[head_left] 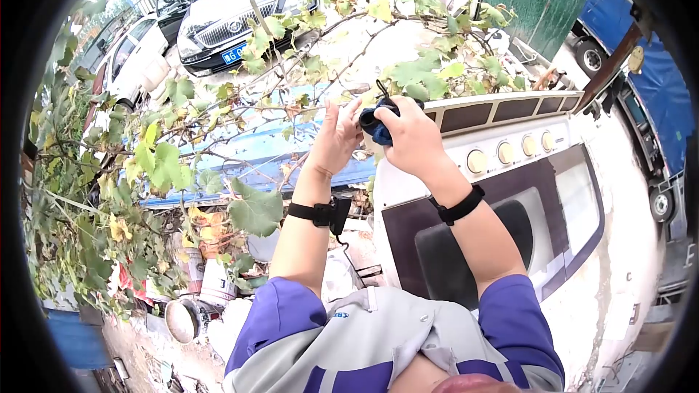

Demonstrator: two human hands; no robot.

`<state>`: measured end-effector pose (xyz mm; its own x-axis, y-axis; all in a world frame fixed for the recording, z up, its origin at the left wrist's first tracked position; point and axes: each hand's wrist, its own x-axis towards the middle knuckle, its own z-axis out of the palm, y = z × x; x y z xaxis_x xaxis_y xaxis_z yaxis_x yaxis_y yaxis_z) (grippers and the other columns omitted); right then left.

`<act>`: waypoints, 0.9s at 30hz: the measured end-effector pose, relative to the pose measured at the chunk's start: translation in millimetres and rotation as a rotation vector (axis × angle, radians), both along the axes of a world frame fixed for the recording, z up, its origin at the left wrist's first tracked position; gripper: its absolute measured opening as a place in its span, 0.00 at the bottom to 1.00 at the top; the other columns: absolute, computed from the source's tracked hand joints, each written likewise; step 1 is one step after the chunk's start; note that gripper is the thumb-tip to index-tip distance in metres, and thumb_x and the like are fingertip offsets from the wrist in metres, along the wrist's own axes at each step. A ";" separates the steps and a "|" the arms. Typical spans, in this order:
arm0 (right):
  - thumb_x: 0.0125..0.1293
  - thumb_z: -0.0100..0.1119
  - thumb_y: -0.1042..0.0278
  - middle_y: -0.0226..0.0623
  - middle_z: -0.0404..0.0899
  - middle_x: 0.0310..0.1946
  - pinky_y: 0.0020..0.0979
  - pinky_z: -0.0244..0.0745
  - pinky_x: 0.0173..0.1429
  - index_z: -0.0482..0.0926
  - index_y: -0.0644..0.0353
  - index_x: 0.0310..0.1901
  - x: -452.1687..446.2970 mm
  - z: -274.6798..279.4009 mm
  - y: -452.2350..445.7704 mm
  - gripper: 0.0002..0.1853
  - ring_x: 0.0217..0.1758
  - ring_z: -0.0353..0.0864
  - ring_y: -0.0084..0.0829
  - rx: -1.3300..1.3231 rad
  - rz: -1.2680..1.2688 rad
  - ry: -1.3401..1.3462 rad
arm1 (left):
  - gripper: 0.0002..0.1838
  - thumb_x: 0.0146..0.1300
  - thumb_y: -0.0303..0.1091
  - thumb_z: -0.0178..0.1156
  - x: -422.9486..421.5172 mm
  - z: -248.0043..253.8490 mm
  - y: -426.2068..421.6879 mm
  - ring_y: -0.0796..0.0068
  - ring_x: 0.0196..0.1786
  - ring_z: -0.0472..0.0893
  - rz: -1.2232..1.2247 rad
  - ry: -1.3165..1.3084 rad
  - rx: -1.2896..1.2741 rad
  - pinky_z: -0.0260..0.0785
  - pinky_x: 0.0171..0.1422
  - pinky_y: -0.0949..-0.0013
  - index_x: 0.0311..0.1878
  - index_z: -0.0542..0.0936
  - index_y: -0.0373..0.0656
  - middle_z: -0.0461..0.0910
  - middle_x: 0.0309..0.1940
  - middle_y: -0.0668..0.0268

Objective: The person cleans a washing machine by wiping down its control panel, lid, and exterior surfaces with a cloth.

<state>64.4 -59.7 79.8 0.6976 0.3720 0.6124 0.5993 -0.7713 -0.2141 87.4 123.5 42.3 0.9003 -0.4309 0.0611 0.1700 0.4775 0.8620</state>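
right hand (413, 137): fingers clamped on dark bundle (373, 126), raised near washing machine (453, 160) | left hand (337, 138): fingers loosely apart, just beside bundle, contact unclear | best handled with firm right grip, left fingertips steadying its rim | bundle's palm side hidden, identity and contents hard to make out

1. At 6 o'clock from the left hand (338, 135) and right hand (413, 135), an open passage runs between the forearms, with a black cable (345, 246) hanging into it.
2. From 3 to 5 o'clock, the washing machine (502, 131) blocks low reach; its knobs (476, 161) jut at 4.
3. From 9 to 1 o'clock, vine stems and leaves (422, 73) screen the way, with narrow gaps between them.
4. At 8 o'clock, a broad leaf (255, 207) stands near the left forearm.
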 end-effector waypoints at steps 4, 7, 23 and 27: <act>0.45 0.69 0.75 0.45 0.75 0.54 0.41 0.79 0.53 0.79 0.53 0.46 -2.1 -1.6 24.3 0.22 0.57 0.77 0.48 0.012 0.087 0.012 | 0.49 0.71 0.75 0.28 -1.6 0.8 -0.6 0.56 0.70 0.71 0.146 0.137 -0.160 0.59 0.76 0.52 0.76 0.60 0.40 0.71 0.68 0.51; 0.44 0.70 0.75 0.46 0.74 0.59 0.42 0.79 0.57 0.79 0.51 0.47 -0.1 -10.5 22.0 0.24 0.63 0.74 0.49 0.076 0.158 -0.013 | 0.48 0.72 0.73 0.28 2.0 0.0 1.6 0.50 0.69 0.71 0.135 0.163 -0.315 0.60 0.76 0.49 0.77 0.57 0.39 0.71 0.67 0.47; 0.53 0.62 0.75 0.44 0.83 0.44 0.37 0.78 0.54 0.78 0.58 0.56 -14.9 -36.5 -152.3 0.25 0.49 0.84 0.44 0.702 -0.161 0.398 | 0.21 0.67 0.34 0.61 1.9 36.6 -41.2 0.56 0.64 0.77 0.525 -0.830 1.040 0.64 0.71 0.60 0.60 0.76 0.35 0.77 0.62 0.48; 0.52 0.64 0.71 0.44 0.84 0.44 0.34 0.78 0.55 0.76 0.65 0.57 0.1 -43.7 -203.0 0.27 0.47 0.84 0.34 0.924 -0.353 0.482 | 0.29 0.65 0.43 0.64 -6.3 60.5 -124.0 0.42 0.74 0.63 0.245 -1.149 1.381 0.55 0.77 0.50 0.63 0.74 0.35 0.67 0.69 0.40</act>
